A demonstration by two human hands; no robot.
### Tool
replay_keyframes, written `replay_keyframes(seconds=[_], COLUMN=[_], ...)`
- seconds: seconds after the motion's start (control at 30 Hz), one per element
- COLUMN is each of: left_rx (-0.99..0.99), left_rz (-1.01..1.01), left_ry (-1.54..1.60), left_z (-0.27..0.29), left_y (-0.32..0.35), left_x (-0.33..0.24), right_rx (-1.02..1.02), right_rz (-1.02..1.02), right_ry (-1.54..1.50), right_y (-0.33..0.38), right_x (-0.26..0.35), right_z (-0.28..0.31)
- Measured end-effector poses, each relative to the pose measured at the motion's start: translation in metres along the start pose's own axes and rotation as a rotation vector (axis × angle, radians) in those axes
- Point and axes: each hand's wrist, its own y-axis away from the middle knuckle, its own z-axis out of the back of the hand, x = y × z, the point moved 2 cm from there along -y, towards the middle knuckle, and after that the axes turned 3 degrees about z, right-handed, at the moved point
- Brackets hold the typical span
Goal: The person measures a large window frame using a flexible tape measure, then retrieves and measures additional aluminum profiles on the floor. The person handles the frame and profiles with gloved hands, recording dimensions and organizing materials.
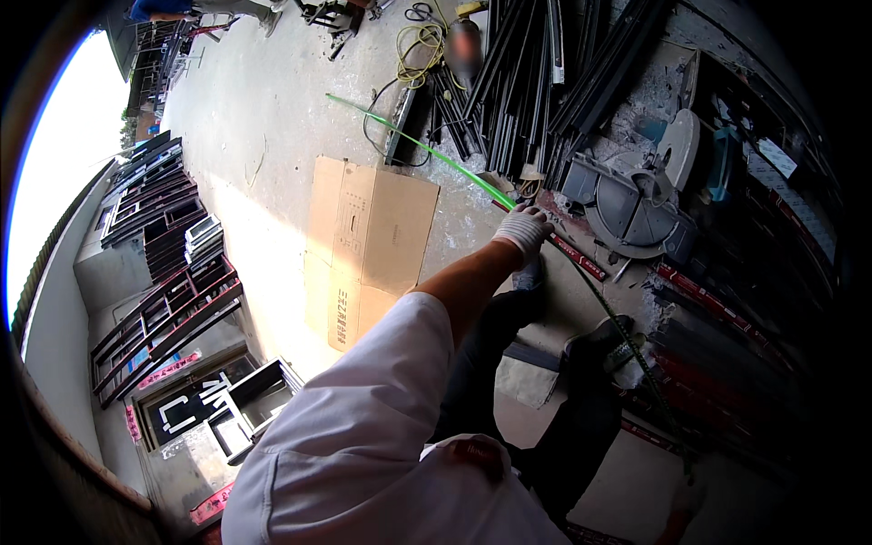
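A long, thin green strip runs slantwise across the view, from the floor at the upper middle toward the lower right. My left hand, in a white knit glove, is closed around it in front of my legs. At the dim lower right my right hand is closed at the strip's near end; shadow hides most of its fingers. A dark red and black bar lies under the left hand. Both my feet are near the strip.
A grey miter saw stands at right. Piles of black metal profiles lie at the top, with a yellow cord beside them. Flattened cardboard is on the floor. Window frames lean at left. Another person is at the far top left.
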Motion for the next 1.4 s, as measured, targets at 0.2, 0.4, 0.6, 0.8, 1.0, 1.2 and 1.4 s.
replay_keyframes(seconds=[0.2, 0.4, 0.6, 0.8, 1.0, 1.2, 1.4], left_rx=[0.215, 0.444, 0.475, 0.418, 0.476, 0.41, -0.002], left_rz=[0.107, 0.293, 0.491, 0.575, 0.413, 0.357, 0.284], left_ry=[-0.053, -0.278, -0.323, -0.287, -0.16, -0.163, -0.187], left_z=[-0.083, -0.138, -0.17, -0.217, -0.259, -0.245, -0.288], left_y=[-0.052, -0.038, -0.02, -0.031, -0.054, -0.049, -0.042], left_x=[0.074, 0.179, 0.253, 0.272, 0.265, 0.253, 0.284], right_rx=[0.209, 0.162, 0.05, 0.107, -0.01, -0.062, 0.005], right_rz=[0.274, 0.563, 0.732, 0.737, 0.718, 0.735, 0.791], right_ry=[-0.204, -0.188, -0.349, -0.34, -0.312, -0.145, -0.237], right_y=[-0.089, -0.153, -0.203, -0.263, -0.307, -0.278, -0.239], right_x=[0.108, 0.237, 0.326, 0.342, 0.337, 0.335, 0.328], right_z=[-0.043, -0.107, -0.164, -0.222, -0.206, -0.181, -0.167])
